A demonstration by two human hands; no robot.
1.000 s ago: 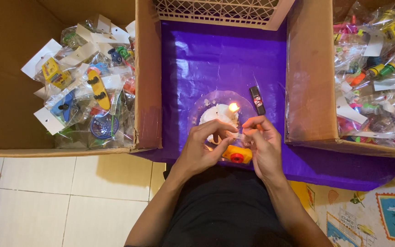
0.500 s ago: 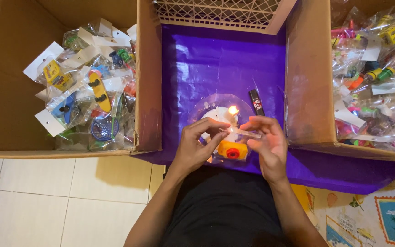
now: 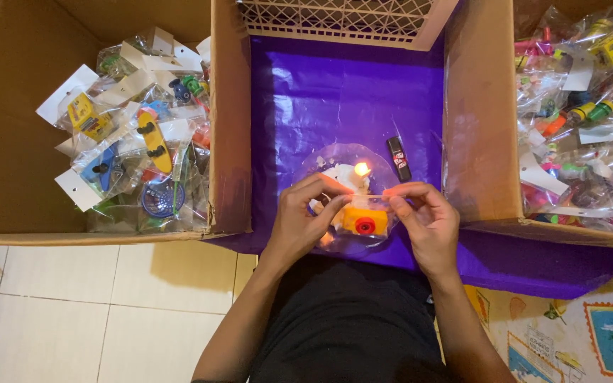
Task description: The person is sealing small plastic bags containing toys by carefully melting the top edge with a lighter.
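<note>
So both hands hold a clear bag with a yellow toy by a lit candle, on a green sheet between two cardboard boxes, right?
Not quite: the sheet is purple, not green, as the head view shows. The rest stands: the left hand and right hand hold the clear bag with the yellow toy by the lit candle, between the left cardboard box and right cardboard box.

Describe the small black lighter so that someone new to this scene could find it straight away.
Start at the purple sheet between the two cardboard boxes. Near its right side, just right of the lit candle and above the right hand, lies the black lighter. It is the only dark, slim, oblong thing lying loose on the purple, untouched by either hand.
</note>
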